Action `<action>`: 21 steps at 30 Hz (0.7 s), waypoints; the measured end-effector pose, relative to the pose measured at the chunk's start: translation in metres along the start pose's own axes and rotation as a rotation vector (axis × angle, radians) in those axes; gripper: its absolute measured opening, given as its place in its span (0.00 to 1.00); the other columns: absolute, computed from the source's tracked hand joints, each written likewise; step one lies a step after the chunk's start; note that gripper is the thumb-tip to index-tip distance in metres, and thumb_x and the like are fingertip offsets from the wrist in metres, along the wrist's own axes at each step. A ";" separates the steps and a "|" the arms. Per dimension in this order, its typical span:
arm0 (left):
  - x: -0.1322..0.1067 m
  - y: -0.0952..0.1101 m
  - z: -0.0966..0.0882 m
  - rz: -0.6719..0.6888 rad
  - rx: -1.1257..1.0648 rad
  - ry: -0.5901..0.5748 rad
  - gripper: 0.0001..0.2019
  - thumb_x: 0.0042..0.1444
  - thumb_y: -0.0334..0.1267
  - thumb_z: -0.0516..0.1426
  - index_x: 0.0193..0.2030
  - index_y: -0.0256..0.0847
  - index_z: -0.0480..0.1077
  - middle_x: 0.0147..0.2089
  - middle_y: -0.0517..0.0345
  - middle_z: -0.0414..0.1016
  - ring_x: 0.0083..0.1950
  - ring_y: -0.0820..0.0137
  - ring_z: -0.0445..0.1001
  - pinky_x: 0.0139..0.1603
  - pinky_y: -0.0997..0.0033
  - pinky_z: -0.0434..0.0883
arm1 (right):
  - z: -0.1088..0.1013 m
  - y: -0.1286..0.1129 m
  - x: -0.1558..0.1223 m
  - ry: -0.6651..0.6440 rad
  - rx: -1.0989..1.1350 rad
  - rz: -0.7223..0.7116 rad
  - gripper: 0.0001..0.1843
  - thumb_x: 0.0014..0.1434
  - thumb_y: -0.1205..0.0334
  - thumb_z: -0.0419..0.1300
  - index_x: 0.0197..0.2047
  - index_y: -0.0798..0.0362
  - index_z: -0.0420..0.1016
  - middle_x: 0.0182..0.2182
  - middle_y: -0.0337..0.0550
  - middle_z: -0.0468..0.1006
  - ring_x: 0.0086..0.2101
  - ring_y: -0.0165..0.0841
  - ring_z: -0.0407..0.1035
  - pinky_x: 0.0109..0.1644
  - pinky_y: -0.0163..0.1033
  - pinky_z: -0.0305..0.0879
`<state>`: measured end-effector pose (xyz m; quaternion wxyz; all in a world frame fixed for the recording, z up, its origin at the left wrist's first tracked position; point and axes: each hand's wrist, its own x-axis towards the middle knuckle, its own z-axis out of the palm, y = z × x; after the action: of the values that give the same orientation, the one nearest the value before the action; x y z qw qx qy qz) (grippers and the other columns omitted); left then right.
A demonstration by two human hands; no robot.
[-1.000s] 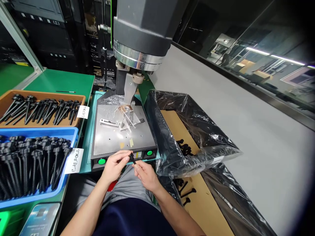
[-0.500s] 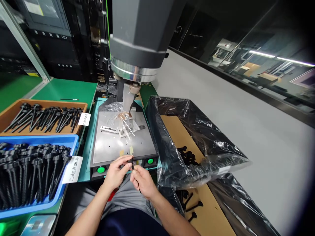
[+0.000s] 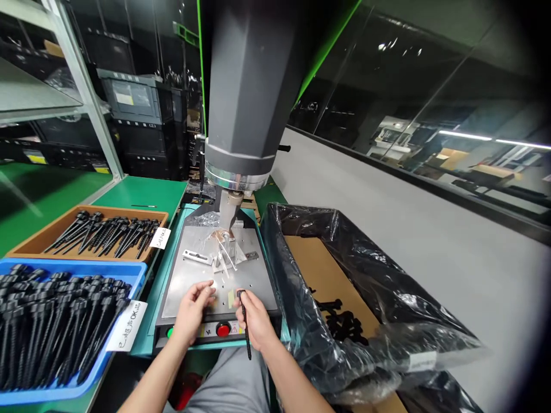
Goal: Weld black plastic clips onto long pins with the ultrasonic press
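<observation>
One black rod (image 3: 247, 331) sits between the right-hand fingers (image 3: 252, 304) (tail protruding).

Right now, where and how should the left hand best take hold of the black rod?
Probably pinch the black rod by its lower shaft, coming from the person's left: that slim end sticks out downward past the fingers of the right hand, which holds the upper end. The left hand is on that side.

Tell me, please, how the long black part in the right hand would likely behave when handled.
The black part is probably stiff, as it runs nearly straight past the right hand. It seems light, since one hand holds it alone. Stood on end, it would likely tip, being long and thin.
</observation>
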<state>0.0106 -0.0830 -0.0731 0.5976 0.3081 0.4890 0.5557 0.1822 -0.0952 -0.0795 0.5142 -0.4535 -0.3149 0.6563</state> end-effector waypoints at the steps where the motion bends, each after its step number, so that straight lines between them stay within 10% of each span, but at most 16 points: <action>1: 0.007 0.005 0.002 -0.056 -0.127 0.045 0.11 0.54 0.41 0.62 0.41 0.37 0.74 0.52 0.44 0.76 0.50 0.60 0.77 0.52 0.63 0.74 | 0.000 -0.002 0.006 0.025 -0.009 -0.007 0.27 0.50 0.39 0.66 0.42 0.53 0.71 0.30 0.37 0.72 0.19 0.20 0.58 0.17 0.26 0.48; 12: 0.046 0.036 0.044 -0.188 -0.497 -0.027 0.09 0.53 0.34 0.64 0.37 0.36 0.69 0.35 0.51 0.77 0.33 0.69 0.78 0.34 0.72 0.77 | 0.029 -0.022 0.062 -0.146 0.127 -0.048 0.20 0.46 0.52 0.71 0.38 0.53 0.72 0.27 0.37 0.74 0.24 0.27 0.65 0.26 0.32 0.59; 21: 0.036 0.058 0.038 -0.125 -0.561 -0.083 0.12 0.48 0.26 0.64 0.40 0.37 0.71 0.30 0.59 0.75 0.30 0.73 0.76 0.35 0.73 0.77 | 0.036 -0.018 0.076 -0.173 0.193 -0.106 0.20 0.47 0.53 0.70 0.42 0.51 0.74 0.32 0.38 0.78 0.27 0.28 0.68 0.31 0.33 0.62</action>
<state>0.0212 -0.0306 -0.0160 0.7120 0.1224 0.3095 0.6183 0.1516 -0.0158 -0.0702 0.5603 -0.3264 -0.3171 0.6921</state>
